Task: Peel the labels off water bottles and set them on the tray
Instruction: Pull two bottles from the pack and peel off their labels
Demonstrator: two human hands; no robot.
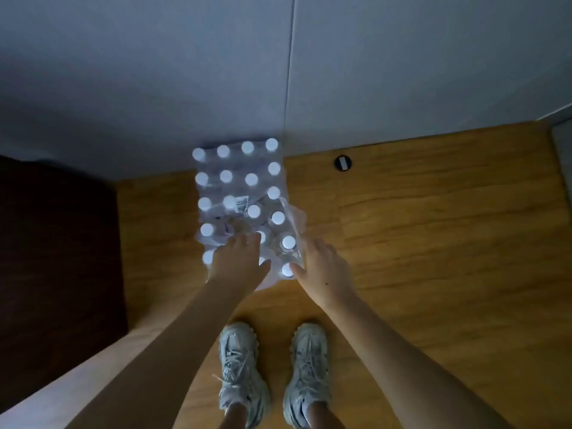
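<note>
A shrink-wrapped pack of water bottles (240, 193) with white caps stands on the wooden floor against the wall. Its plastic wrap (295, 216) is torn open at the near right corner. My left hand (240, 263) rests over the near bottles, fingers spread, thumb out to the right. My right hand (322, 267) reaches in at the pack's near right corner, its thumb touching a white bottle cap (287, 270). Neither hand visibly grips a bottle. No tray is in view.
A grey wall (278, 72) rises directly behind the pack. A dark piece of furniture (55, 258) stands at the left. A round black floor fitting (342, 162) lies to the right. My two feet in pale sneakers (272, 376) stand just before the pack.
</note>
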